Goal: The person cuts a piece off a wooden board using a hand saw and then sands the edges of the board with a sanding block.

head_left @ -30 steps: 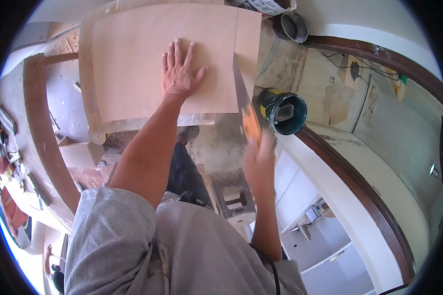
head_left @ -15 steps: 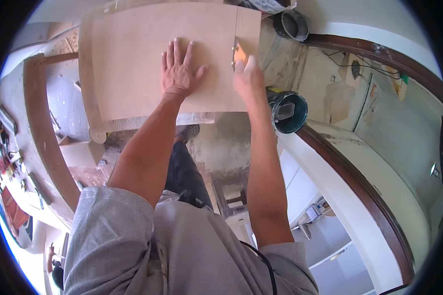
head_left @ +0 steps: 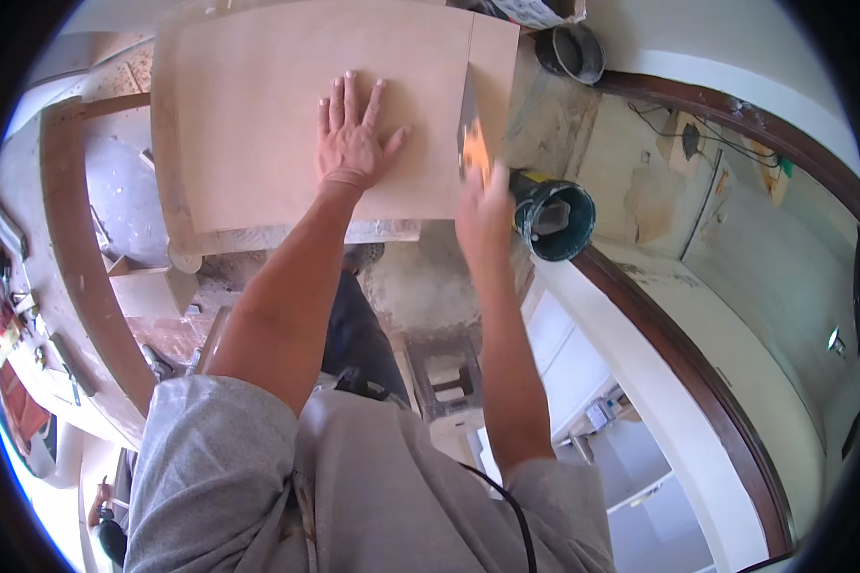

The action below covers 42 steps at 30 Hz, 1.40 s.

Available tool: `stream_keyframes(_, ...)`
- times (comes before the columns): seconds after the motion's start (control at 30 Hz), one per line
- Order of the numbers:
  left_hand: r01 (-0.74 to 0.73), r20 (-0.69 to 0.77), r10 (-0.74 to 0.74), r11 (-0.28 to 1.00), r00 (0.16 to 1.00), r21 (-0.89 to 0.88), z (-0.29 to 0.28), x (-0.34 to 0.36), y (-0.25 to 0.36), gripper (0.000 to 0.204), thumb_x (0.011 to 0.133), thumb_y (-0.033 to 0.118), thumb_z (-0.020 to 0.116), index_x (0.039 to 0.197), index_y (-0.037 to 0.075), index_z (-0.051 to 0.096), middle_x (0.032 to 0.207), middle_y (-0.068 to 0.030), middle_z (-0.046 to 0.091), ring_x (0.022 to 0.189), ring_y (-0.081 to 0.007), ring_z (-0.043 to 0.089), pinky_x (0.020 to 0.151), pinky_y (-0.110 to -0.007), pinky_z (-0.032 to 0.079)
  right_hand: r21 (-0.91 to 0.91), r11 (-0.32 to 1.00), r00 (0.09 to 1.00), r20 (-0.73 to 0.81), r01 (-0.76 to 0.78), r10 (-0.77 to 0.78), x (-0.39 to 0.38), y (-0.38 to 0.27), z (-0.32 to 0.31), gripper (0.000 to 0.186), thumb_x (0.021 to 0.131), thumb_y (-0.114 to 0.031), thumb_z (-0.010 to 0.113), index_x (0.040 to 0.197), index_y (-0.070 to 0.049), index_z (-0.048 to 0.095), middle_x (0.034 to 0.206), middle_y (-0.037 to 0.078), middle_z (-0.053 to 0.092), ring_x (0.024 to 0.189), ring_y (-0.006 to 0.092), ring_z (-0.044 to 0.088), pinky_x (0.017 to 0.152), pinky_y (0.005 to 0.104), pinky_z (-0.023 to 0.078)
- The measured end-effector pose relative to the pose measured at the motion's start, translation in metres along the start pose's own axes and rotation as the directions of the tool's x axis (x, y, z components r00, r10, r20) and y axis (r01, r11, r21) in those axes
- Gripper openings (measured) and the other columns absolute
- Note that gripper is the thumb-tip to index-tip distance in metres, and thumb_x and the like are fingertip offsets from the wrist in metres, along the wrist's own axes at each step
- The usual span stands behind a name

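A pale plywood sheet (head_left: 244, 105) lies under my left hand (head_left: 354, 143), which is spread flat on its middle with fingers apart. Near the sheet's right end, along a thin straight line, a hand saw with an orange handle (head_left: 476, 141) stands in the wood, its grey blade pointing away from me. My right hand (head_left: 484, 201) is wrapped round that handle, slightly blurred. Just right of the sheet's near corner sits a dark green bucket (head_left: 573, 231) with a grey object inside.
A dark bucket (head_left: 583, 57) is at the back right. A workbench (head_left: 62, 181) with tools runs along the left. A hollow block (head_left: 420, 372) is on the floor below. A brown-trimmed edge (head_left: 688, 353) curves along the right. Another person (head_left: 113, 535) shows at the lower left.
The saw and my right hand moved forward along the line, then back toward me partway. My left hand has stayed flat on the sheet.
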<state>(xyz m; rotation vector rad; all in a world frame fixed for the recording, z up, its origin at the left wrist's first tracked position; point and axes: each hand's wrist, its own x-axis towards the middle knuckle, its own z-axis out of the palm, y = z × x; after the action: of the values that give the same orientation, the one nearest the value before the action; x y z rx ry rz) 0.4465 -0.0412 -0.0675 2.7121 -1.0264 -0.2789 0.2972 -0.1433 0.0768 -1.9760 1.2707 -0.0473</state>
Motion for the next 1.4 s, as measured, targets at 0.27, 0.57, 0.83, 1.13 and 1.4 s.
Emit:
stream_keyframes(0.27, 0.009, -0.001, -0.009, 1.000, 1.000, 0.009, -0.001, 0.000, 0.002, 0.088, 0.095, 0.070, 0.051, 0.168, 0.029, 0.023, 0.174, -0.0162, 0.016, 0.162, -0.0329, 0.013, 0.130, -0.051, 0.011, -0.070, 0.990, 0.993, 0.018, 0.121, -0.120, 0.016, -0.002, -0.010, 0.029, 0.108, -0.028, 0.050, 0.111, 0.001, 0.051, 0.102, 0.038, 0.066, 0.098, 0.0559, 0.064, 0.079, 0.0614, 0.049)
stream_keyframes(0.57, 0.001, 0.004, -0.001, 1.000, 1.000, -0.027, 0.001, 0.000, -0.001, 0.087, 0.095, 0.068, 0.052, 0.168, 0.030, 0.023, 0.174, -0.0157, 0.017, 0.161, -0.0326, 0.015, 0.130, -0.051, 0.012, -0.149, 0.942, 0.946, 0.075, -0.301, 0.314, -0.159, -0.013, -0.078, 0.030, 0.107, -0.021, 0.051, 0.123, 0.005, 0.054, 0.090, 0.031, 0.067, 0.090, 0.0512, 0.068, 0.073, 0.0541, 0.051)
stream_keyframes(0.83, -0.005, -0.027, 0.003, 0.999, 1.000, -0.044, -0.004, 0.000, 0.002, 0.087, 0.095, 0.068, 0.053, 0.167, 0.029, 0.026, 0.174, -0.0171, 0.017, 0.162, -0.0334, 0.013, 0.130, -0.051, 0.011, -0.169, 0.986, 1.000, -0.008, 0.003, -0.004, 0.097, 0.008, 0.040, 0.028, 0.108, -0.026, 0.048, 0.113, 0.001, 0.054, 0.101, 0.034, 0.069, 0.096, 0.0566, 0.064, 0.081, 0.0614, 0.049)
stream_keyframes(1.13, 0.014, 0.025, -0.015, 1.000, 1.000, 0.004, -0.005, -0.001, 0.001, 0.086, 0.096, 0.069, 0.050, 0.168, 0.029, 0.025, 0.174, -0.0154, 0.016, 0.162, -0.0322, 0.014, 0.130, -0.051, 0.012, -0.119, 0.951, 0.946, 0.120, -0.287, 0.301, -0.191, -0.005, -0.081, 0.031, 0.107, -0.021, 0.052, 0.129, 0.001, 0.053, 0.090, 0.029, 0.065, 0.085, 0.0488, 0.068, 0.072, 0.0541, 0.050)
stream_keyframes(1.4, 0.004, -0.038, -0.005, 1.000, 0.999, -0.027, 0.003, 0.001, -0.001, 0.086, 0.096, 0.070, 0.050, 0.167, 0.029, 0.026, 0.174, -0.0153, 0.018, 0.161, -0.0323, 0.014, 0.130, -0.050, 0.012, 0.042, 0.990, 0.990, -0.056, 0.132, -0.130, -0.005, 0.017, 0.011, 0.026, 0.107, -0.021, 0.053, 0.113, 0.004, 0.053, 0.101, 0.034, 0.066, 0.097, 0.0551, 0.063, 0.079, 0.0570, 0.049)
